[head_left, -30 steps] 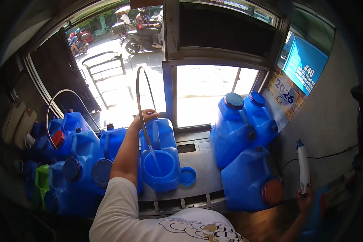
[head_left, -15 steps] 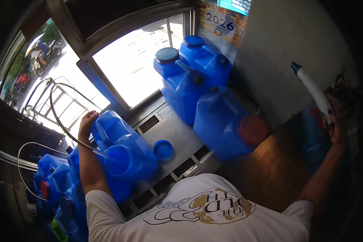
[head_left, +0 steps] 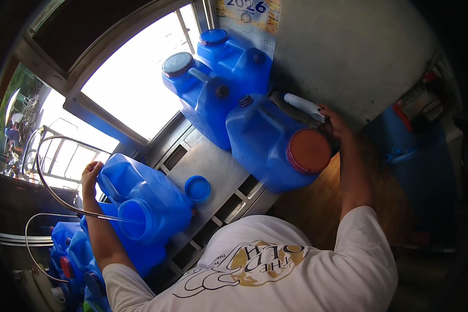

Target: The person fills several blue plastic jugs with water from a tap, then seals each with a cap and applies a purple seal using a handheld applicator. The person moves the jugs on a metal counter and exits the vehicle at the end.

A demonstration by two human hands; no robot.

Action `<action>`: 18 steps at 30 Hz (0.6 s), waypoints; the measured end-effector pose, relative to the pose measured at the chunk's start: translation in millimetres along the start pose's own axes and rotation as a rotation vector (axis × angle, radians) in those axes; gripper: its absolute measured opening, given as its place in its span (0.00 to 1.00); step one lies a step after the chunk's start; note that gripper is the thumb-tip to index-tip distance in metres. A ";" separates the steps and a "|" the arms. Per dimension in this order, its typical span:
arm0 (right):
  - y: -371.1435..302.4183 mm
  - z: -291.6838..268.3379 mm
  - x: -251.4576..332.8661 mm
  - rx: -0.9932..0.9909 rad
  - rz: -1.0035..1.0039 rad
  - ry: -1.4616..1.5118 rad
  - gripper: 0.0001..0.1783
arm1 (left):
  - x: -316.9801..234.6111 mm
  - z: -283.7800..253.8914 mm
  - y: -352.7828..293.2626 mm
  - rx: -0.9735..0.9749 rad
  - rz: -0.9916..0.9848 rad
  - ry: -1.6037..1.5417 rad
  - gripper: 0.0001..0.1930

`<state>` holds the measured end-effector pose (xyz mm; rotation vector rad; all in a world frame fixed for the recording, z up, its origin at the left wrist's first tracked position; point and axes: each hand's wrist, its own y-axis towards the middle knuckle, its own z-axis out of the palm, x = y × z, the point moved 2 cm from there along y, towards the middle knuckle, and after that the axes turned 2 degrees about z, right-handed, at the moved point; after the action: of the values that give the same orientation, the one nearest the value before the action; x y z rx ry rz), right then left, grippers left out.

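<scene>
My left hand [head_left: 91, 174] rests on the top of an uncapped blue water jug [head_left: 145, 195] lying tilted on the metal counter [head_left: 213, 166], with a thin clear hose [head_left: 57, 195] curving past the hand into the jug's mouth. Its blue cap [head_left: 197, 187] lies on the counter beside it. My right hand [head_left: 334, 120] grips a white tube-shaped tool [head_left: 304, 106] held against the back of a blue jug with an orange-red lid [head_left: 275, 148].
Two more capped blue jugs [head_left: 213, 78] stand behind it by the bright window [head_left: 135, 78]. Several blue jugs [head_left: 73, 260] crowd the lower left. A grey wall [head_left: 348, 47] with a calendar rises at the right; a wooden surface [head_left: 317, 203] lies below.
My right hand has swung the white tool in from the far right to the orange-lidded jug. The view has tilted further; my left hand stays on the open jug.
</scene>
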<state>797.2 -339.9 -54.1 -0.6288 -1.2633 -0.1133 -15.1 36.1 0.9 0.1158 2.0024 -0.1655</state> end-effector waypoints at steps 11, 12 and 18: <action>78.2 -30.5 -38.0 -0.251 -0.163 -0.695 0.33 | -16.9 -15.6 6.2 0.131 -0.035 0.070 0.28; 83.3 -39.4 -44.3 -0.294 -0.199 -0.727 0.33 | -20.7 -10.9 13.0 0.171 -0.034 0.084 0.30; 64.7 -15.8 -24.1 -0.451 -0.234 -1.068 0.34 | -47.8 8.7 10.0 0.031 -0.144 0.572 0.28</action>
<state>829.7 -300.4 -103.1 -0.9788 -2.3833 -0.2833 14.4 44.2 39.9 0.0393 2.5806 -0.2788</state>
